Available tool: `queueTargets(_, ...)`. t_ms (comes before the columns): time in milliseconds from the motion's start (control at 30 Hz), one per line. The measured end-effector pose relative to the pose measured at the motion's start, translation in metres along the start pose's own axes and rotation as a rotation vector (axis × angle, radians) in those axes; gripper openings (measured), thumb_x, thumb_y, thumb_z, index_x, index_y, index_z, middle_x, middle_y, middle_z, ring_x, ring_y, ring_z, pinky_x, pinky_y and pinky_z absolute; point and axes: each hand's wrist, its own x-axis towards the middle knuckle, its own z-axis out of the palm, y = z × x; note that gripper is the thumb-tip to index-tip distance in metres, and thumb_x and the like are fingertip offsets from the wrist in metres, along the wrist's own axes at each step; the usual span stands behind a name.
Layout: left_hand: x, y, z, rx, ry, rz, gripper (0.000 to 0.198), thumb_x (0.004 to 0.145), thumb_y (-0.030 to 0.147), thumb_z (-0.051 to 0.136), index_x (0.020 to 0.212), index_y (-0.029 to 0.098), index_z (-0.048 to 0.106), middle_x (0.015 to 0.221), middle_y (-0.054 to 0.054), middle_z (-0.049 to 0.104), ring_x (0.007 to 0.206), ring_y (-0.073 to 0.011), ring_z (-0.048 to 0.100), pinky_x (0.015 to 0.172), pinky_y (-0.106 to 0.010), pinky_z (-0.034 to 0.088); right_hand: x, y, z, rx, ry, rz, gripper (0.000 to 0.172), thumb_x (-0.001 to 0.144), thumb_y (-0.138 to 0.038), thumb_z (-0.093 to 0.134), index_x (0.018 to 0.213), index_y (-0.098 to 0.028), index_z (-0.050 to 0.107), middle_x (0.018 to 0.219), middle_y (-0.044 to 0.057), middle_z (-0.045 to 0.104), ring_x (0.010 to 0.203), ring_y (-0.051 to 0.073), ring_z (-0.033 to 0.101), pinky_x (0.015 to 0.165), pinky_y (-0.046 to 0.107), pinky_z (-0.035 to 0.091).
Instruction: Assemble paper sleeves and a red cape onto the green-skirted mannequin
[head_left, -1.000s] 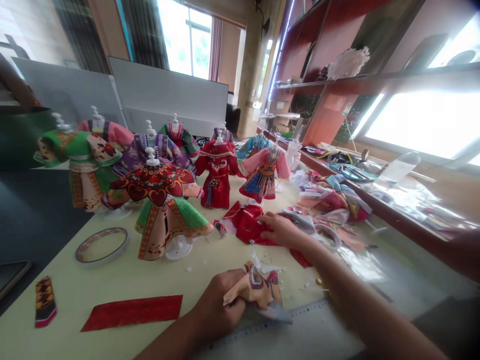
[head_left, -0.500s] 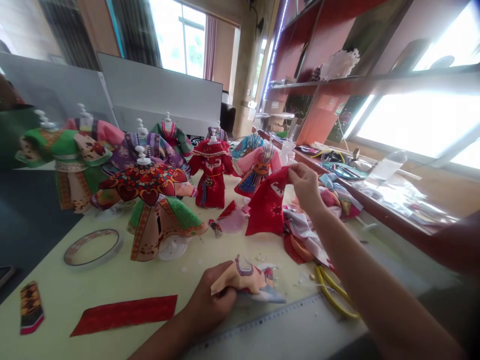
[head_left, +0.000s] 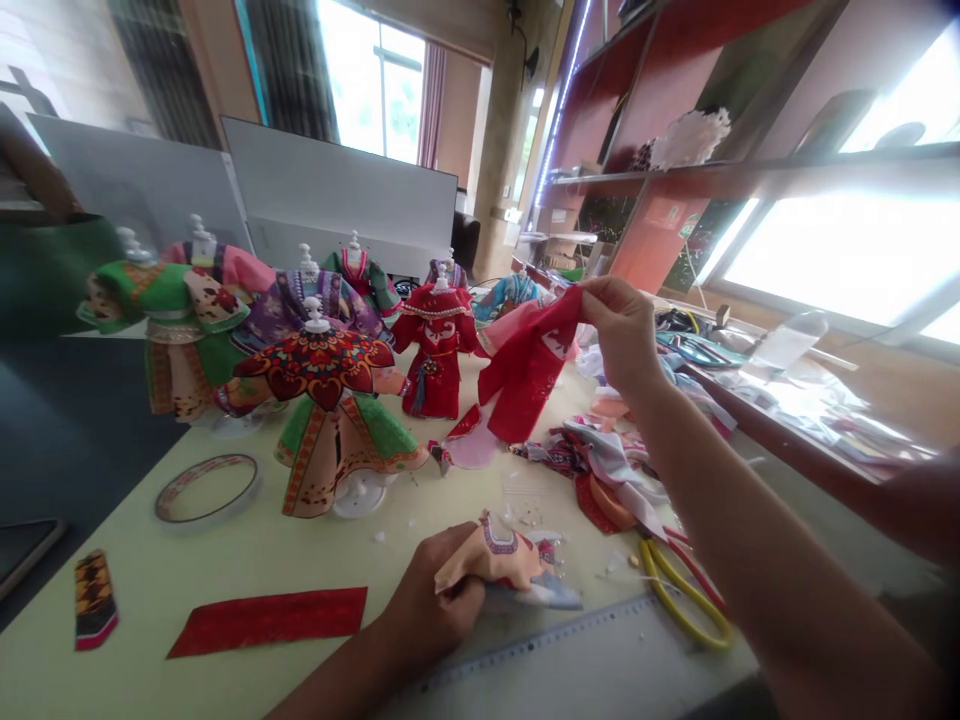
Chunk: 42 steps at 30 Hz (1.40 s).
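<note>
My right hand (head_left: 621, 325) pinches the upper corner of a red doll garment (head_left: 529, 365) with a white pattern, which hangs down above the table. Low in the middle, my left hand (head_left: 441, 580) is closed around a peach cloth piece (head_left: 501, 560) with a patterned neckline and bluish edge. Under that cloth lies a clear ruler (head_left: 555, 640). A pile of fabric scraps (head_left: 611, 455) lies below my right forearm. Left of my left hand, a flat red cloth strip (head_left: 274, 620) rests on the table. Behind the raised garment stands a red dress on a small mannequin (head_left: 435, 350).
Several dressed mannequins fill the table's back left, the nearest in a green and peach dress (head_left: 326, 430). A tape roll (head_left: 206, 490) and a patterned scrap (head_left: 94, 600) lie at left. Yellow-handled scissors (head_left: 682, 600) lie at right, near a cluttered ledge (head_left: 780, 400).
My right hand has lifted the red garment higher, and it now hangs tilted, uncovering more of the scrap pile. The left hand keeps its hold. The view has shifted slightly left.
</note>
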Motion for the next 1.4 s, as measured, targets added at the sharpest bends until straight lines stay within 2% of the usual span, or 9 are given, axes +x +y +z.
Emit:
queueTargets(233,0.000,0.003,-0.001,0.007,-0.004,0.028,0.021,0.061,0.005,0.043,0.071,0.018,0.057,0.069,-0.001,0.057,0.068,-0.0161,0.055,0.063,-0.025,0.046,-0.010,0.000,0.007,-0.283,-0.051,-0.106,0.010,0.076,-0.013,0.054,0.071,-0.020,0.059,0.069,-0.001,0.059,0.066,0.013,0.057,0.065,0.030,0.048)
queueTargets(433,0.000,0.004,0.000,-0.007,0.011,0.036,0.024,0.060,0.005,0.044,0.073,0.017,0.059,0.070,-0.002,0.060,0.069,-0.0171,0.058,0.064,-0.026,0.047,-0.016,0.001,0.012,-0.338,-0.118,-0.097,0.006,0.076,-0.015,0.057,0.072,-0.020,0.058,0.066,-0.002,0.059,0.059,0.012,0.055,0.055,0.027,0.045)
queueTargets(700,0.000,0.003,0.000,-0.002,0.000,0.037,0.024,0.061,0.004,0.045,0.074,0.018,0.059,0.073,-0.002,0.060,0.070,-0.0171,0.058,0.067,-0.026,0.048,-0.008,0.003,0.019,-0.232,-0.141,0.068,0.004,0.075,-0.019,0.063,0.075,-0.019,0.059,0.061,-0.002,0.059,0.053,0.011,0.052,0.046,0.025,0.040)
queueTargets(833,0.000,0.004,-0.001,0.000,-0.003,0.033,0.021,0.062,0.006,0.045,0.073,0.018,0.059,0.072,-0.002,0.059,0.069,-0.0171,0.057,0.068,-0.027,0.048,-0.006,0.006,0.022,-0.160,-0.146,0.161,0.007,0.074,-0.021,0.064,0.073,-0.018,0.058,0.064,0.001,0.062,0.051,0.011,0.055,0.042,0.024,0.041)
queueTargets(1033,0.000,0.004,0.000,-0.018,-0.001,0.036,0.022,0.061,0.005,0.045,0.072,0.018,0.059,0.070,-0.002,0.059,0.065,-0.0163,0.055,0.068,-0.027,0.049,-0.002,0.014,0.022,-0.073,-0.087,0.256,0.011,0.072,-0.024,0.066,0.069,-0.018,0.057,0.054,-0.003,0.059,0.042,0.009,0.050,0.036,0.021,0.038)
queueTargets(1233,0.001,0.004,0.000,-0.050,0.004,0.023,0.026,0.060,0.003,0.045,0.074,0.017,0.061,0.072,-0.002,0.061,0.067,-0.0169,0.058,0.066,-0.026,0.049,0.002,0.018,0.023,0.019,-0.036,0.310,0.011,0.070,-0.025,0.067,0.071,-0.017,0.060,0.060,-0.001,0.061,0.048,0.011,0.056,0.043,0.025,0.048)
queueTargets(1400,0.001,0.005,0.000,-0.110,-0.023,0.038,0.038,0.058,-0.001,0.041,0.082,0.016,0.065,0.082,-0.004,0.066,0.077,-0.0183,0.061,0.075,-0.029,0.050,0.005,0.014,0.024,0.087,0.016,0.300,0.011,0.069,-0.025,0.069,0.072,-0.018,0.060,0.061,-0.003,0.060,0.051,0.011,0.057,0.050,0.026,0.052)
